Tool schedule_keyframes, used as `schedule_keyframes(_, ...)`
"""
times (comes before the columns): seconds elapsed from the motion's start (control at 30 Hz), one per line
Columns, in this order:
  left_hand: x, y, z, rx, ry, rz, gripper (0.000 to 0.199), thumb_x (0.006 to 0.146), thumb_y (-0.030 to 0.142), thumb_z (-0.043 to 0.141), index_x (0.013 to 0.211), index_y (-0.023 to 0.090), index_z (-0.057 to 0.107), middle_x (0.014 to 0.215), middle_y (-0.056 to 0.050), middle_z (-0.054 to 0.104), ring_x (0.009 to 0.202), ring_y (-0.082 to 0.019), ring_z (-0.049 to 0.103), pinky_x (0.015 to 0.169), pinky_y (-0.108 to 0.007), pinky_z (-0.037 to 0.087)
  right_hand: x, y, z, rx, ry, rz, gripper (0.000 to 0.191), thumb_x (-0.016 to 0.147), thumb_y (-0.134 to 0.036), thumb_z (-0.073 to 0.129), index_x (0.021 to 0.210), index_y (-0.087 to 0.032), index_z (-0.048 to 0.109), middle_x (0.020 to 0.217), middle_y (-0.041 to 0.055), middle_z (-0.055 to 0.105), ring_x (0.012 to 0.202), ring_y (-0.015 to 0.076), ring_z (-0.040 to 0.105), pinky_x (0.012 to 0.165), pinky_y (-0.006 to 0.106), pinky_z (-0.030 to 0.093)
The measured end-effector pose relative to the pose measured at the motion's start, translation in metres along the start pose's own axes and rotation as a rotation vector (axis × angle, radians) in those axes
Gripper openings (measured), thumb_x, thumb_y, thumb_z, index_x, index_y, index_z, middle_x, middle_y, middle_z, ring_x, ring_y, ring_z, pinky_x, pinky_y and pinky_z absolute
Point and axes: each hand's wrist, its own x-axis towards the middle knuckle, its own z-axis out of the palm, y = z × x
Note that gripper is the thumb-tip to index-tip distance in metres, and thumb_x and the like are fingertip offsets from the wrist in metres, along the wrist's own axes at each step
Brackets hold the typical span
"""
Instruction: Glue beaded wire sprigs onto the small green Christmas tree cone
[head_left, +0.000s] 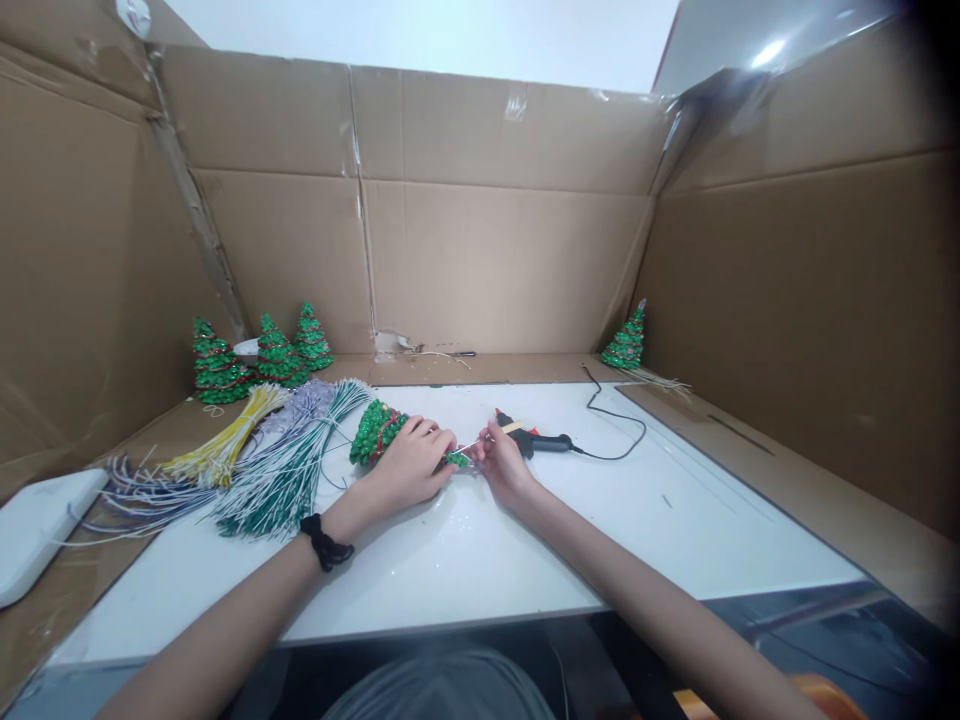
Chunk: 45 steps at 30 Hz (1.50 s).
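At the far left of the frame a white box point(49, 535) lies on cardboard. Right of it and higher up, three trees point(279, 358) stand in a group by the cardboard wall point(277, 235). Below them, at centre left, lie the yellow bundle point(221, 437), the lilac bundle point(298, 408) and the green bundle point(281, 470), the last nearest to the work.

Just right of the green bundle, around the middle of the frame, the worked tree point(370, 432) lies on its side on or just over the white counter point(450, 585). Its long axis runs across the frame: wide base to the left, narrow tip to the right, slanting slightly down. The left hand point(416, 458) is clamped over its middle from the near side, leaving the base and tip showing.

Past the tip comes the right hand point(504, 465), fingers drawn together on a thin pale strand point(470, 446) that reaches left toward the tree. So the tip points at the right hand, which is much nearer to it than to the base. The fingers are small and blurred here, so whether the strand touches the tip is hard to tell.

Just beyond the right hand lies a glue gun point(553, 443), handle to the right, its cord point(643, 428) curling away. Another tree point(625, 340) stands at upper right.
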Motion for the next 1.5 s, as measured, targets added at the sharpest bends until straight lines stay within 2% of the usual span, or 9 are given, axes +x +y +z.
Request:
schedule_keyframes(0.23, 0.001, 0.003, 0.008, 0.033, 0.065, -0.039, 0.012, 0.088, 0.025, 0.046, 0.085, 0.018, 0.055, 0.093, -0.006, 0.064, 0.099, -0.024, 0.049, 0.09, -0.04, 0.032, -0.001, 0.0, 0.001, -0.019, -0.025, -0.027, 0.034, 0.074, -0.052, 0.06, 0.063, -0.022, 0.048, 0.039, -0.0046, 0.046, 0.049, 0.0151, 0.048, 0.057, 0.027, 0.039)
schedule_keyframes(0.43, 0.0, 0.007, 0.009, -0.031, 0.094, -0.098, 0.012, 0.087, 0.02, 0.047, 0.081, 0.018, 0.057, 0.088, -0.005, 0.065, 0.095, -0.023, 0.049, 0.088, -0.039, 0.034, -0.004, -0.002, 0.003, -0.059, -0.035, -0.055, 0.036, 0.074, -0.054, 0.058, 0.063, -0.022, 0.047, 0.039, -0.0046, 0.045, 0.046, 0.0143, 0.045, 0.053, 0.027, 0.037)
schedule_keyframes(0.7, -0.001, 0.013, 0.011, -0.016, 0.091, -0.161, 0.013, 0.086, 0.013, 0.045, 0.081, 0.016, 0.057, 0.09, -0.008, 0.064, 0.101, -0.025, 0.048, 0.09, -0.042, 0.033, -0.005, -0.005, 0.008, -0.12, -0.08, -0.187, 0.033, 0.076, -0.052, 0.054, 0.063, -0.023, 0.047, 0.037, -0.0056, 0.045, 0.045, 0.0138, 0.044, 0.068, 0.031, 0.044)
schedule_keyframes(0.9, 0.0, 0.009, 0.011, -0.126, 0.179, -0.265, 0.012, 0.088, 0.016, 0.045, 0.084, 0.017, 0.056, 0.09, -0.006, 0.064, 0.101, -0.023, 0.048, 0.092, -0.041, 0.033, -0.015, -0.02, 0.014, -0.268, -0.156, -0.315, 0.031, 0.079, -0.049, 0.049, 0.065, -0.022, 0.049, 0.044, -0.0034, 0.05, 0.051, 0.0149, 0.047, 0.067, 0.029, 0.04)
schedule_keyframes(1.07, 0.003, 0.012, 0.006, -0.277, 0.235, -0.3, 0.013, 0.09, 0.018, 0.043, 0.084, 0.018, 0.054, 0.089, -0.004, 0.062, 0.093, -0.02, 0.051, 0.084, -0.036, 0.04, -0.017, -0.027, 0.014, -0.192, -0.16, -0.372, 0.027, 0.077, -0.045, 0.049, 0.062, -0.023, 0.047, 0.046, -0.0034, 0.047, 0.052, 0.0149, 0.046, 0.07, 0.031, 0.04)
schedule_keyframes(1.3, 0.003, 0.011, -0.007, -0.235, 0.326, -0.267, 0.013, 0.09, 0.025, 0.046, 0.085, 0.019, 0.056, 0.085, -0.002, 0.064, 0.087, -0.019, 0.052, 0.082, -0.035, 0.039, -0.017, -0.032, 0.013, -0.131, -0.212, -0.295, 0.025, 0.075, -0.045, 0.048, 0.062, -0.023, 0.048, 0.044, -0.0026, 0.046, 0.056, 0.0176, 0.049, 0.075, 0.034, 0.043)
schedule_keyframes(1.5, 0.003, 0.008, -0.011, -0.194, 0.327, -0.25, 0.015, 0.089, 0.025, 0.048, 0.08, 0.019, 0.058, 0.082, -0.001, 0.065, 0.087, -0.019, 0.051, 0.082, -0.035, 0.037, -0.017, -0.033, 0.012, -0.074, -0.271, -0.23, 0.022, 0.076, -0.042, 0.049, 0.064, -0.023, 0.052, 0.044, -0.003, 0.048, 0.057, 0.0172, 0.051, 0.08, 0.034, 0.042)
